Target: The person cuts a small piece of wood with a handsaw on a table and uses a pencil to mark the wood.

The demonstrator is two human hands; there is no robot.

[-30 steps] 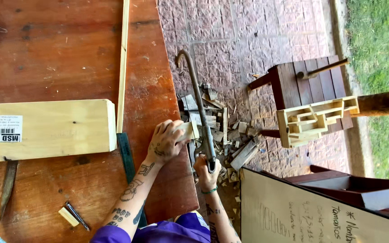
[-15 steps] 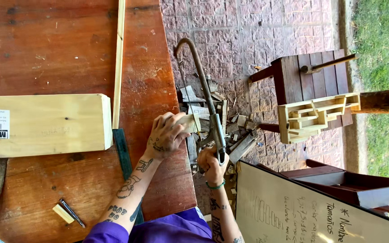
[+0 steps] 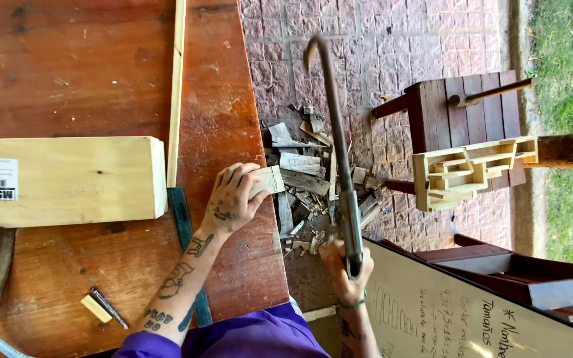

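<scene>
Looks like you're mid-cut: your right hand (image 3: 345,270) has a closed grip around the handle of the metal frame saw with the curved steel back (image 3: 335,142), and your left hand (image 3: 232,197) pins a small pale wooden block (image 3: 268,179) at the edge of the reddish-brown wooden worktop (image 3: 101,73), fingers wrapped over it. The block pokes out past the edge, just left of the saw blade.

My guess for the next move: hold that left grip firm and drive the saw straight, blade clear of your fingertips, since they sit close to the cut line.

Left of your holding hand lies a thick pale timber beam with a white label (image 3: 61,180), with a thin pale wood strip (image 3: 177,86) beside it. Under the saw, a heap of wood offcuts (image 3: 303,179) sits on the pinkish paved brick floor (image 3: 392,40). Further right stand a dark red slatted wooden stool (image 3: 462,109) and a pale wooden frame piece (image 3: 469,169), then grass.
</scene>
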